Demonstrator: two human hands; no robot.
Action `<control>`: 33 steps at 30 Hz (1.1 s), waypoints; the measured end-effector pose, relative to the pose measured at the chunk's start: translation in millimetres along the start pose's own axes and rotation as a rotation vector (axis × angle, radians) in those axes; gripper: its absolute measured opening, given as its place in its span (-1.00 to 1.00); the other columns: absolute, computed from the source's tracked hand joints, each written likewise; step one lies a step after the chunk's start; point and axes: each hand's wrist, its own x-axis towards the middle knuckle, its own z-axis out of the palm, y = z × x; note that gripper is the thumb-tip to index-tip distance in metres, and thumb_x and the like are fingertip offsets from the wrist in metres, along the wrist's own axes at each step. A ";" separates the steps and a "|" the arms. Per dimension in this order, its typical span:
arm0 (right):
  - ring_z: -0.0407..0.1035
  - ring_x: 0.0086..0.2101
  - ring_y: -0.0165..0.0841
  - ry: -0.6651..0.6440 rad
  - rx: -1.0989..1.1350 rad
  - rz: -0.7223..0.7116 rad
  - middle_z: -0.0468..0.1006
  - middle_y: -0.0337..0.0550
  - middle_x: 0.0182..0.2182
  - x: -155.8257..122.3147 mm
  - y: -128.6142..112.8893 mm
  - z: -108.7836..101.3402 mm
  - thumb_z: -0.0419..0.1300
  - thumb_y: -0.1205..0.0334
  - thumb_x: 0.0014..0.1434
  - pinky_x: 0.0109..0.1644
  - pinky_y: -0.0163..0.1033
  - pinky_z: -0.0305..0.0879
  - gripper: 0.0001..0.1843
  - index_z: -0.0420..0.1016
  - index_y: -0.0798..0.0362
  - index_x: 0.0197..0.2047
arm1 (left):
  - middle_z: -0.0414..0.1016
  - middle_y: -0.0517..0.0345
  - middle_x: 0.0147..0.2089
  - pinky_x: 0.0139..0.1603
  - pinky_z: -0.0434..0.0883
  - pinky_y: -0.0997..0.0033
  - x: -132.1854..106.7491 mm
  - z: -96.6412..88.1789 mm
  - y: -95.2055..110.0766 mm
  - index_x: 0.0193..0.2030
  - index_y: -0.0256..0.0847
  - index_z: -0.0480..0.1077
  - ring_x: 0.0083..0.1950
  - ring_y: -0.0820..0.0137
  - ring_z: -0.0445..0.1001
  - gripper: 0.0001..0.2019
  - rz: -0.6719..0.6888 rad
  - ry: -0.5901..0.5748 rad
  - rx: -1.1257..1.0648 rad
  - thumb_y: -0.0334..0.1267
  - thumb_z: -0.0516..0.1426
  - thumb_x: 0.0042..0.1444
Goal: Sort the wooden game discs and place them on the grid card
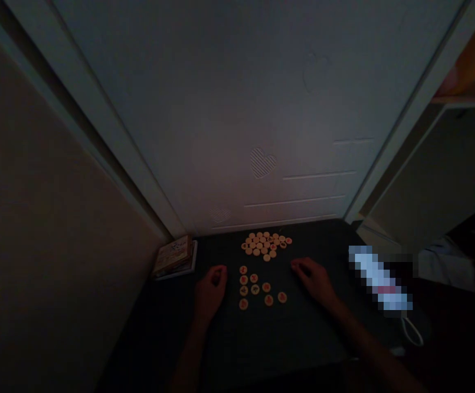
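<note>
Several round wooden pieces with red or dark characters lie spread out between my hands, among them a red-marked disc point(266, 287) and a dark-marked disc point(254, 290). Behind them is a tight cluster of discs point(259, 246), mostly plain side up, a few showing markings. My left hand point(211, 288) rests on the dark cloth point(229, 349) left of the spread discs, its fingers curled closed. To the right, near the cluster, my right hand point(314, 279) lies with fingers curled and fingertips together. Nothing shows in either hand, and neither touches a disc.
A stack of small boxes or books point(174, 256) sits at the left back corner. On the right lies a bright, blurred-out device point(380, 279) with a white strap loop point(413, 332). A white panel with heart patterns point(237, 120) rises behind the table. The scene is dim.
</note>
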 end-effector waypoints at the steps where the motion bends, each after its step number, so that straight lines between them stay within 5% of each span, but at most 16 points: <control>1: 0.56 -0.13 -0.21 0.003 0.008 0.007 0.66 -0.10 -0.13 -0.3 -0.2 -0.7 0.15 0.00 0.32 0.00 -0.08 0.48 -0.70 0.62 -0.06 -0.07 | 0.64 0.12 -0.32 -0.28 0.47 0.40 -0.3 -0.1 0.2 -0.09 -0.13 0.53 -0.29 0.28 0.61 -0.63 0.000 0.003 -0.004 0.07 0.07 0.20; 12: 0.57 -0.12 -0.16 0.014 0.098 0.121 0.68 -0.08 -0.12 -25.6 -14.3 -1.5 0.17 -0.08 0.30 0.00 -0.04 0.50 -0.65 0.63 -0.07 -0.06 | 0.63 0.11 -0.38 -0.27 0.49 0.35 -6.6 -7.8 13.9 -0.12 -0.16 0.53 -0.32 0.26 0.61 -0.59 -0.078 0.031 -0.063 0.13 0.09 0.18; 17: 0.57 -0.12 -0.16 0.015 0.193 0.224 0.68 -0.07 -0.12 -59.2 -37.3 12.6 0.17 -0.14 0.28 -0.02 -0.08 0.51 -0.61 0.64 -0.07 -0.05 | 0.63 0.06 -0.36 -0.25 0.52 0.29 -38.5 -15.5 32.0 -0.13 -0.21 0.51 -0.29 0.20 0.62 -0.53 -0.144 0.043 -0.178 0.18 0.10 0.17; 25: 0.58 -0.17 -0.16 -0.089 0.410 0.308 0.68 -0.08 -0.10 -90.6 -76.1 42.3 0.15 -0.25 0.26 -0.03 -0.09 0.51 -0.52 0.64 -0.10 -0.01 | 0.65 0.02 -0.18 -0.06 0.56 0.21 -119.9 9.7 73.4 -0.14 -0.08 0.57 -0.15 0.20 0.61 -0.69 0.080 -0.189 -0.230 0.07 0.16 0.20; 33: 0.57 -0.29 -0.21 -0.149 0.437 0.333 0.68 -0.13 -0.33 -88.3 -73.6 44.6 0.25 -0.22 0.18 -0.18 -0.20 0.48 -0.59 0.60 -0.02 -0.25 | 0.62 0.06 -0.14 -0.21 0.56 0.34 -129.5 21.6 74.9 -0.07 -0.04 0.58 -0.27 0.31 0.57 -0.74 0.174 -0.320 -0.241 -0.03 0.23 0.17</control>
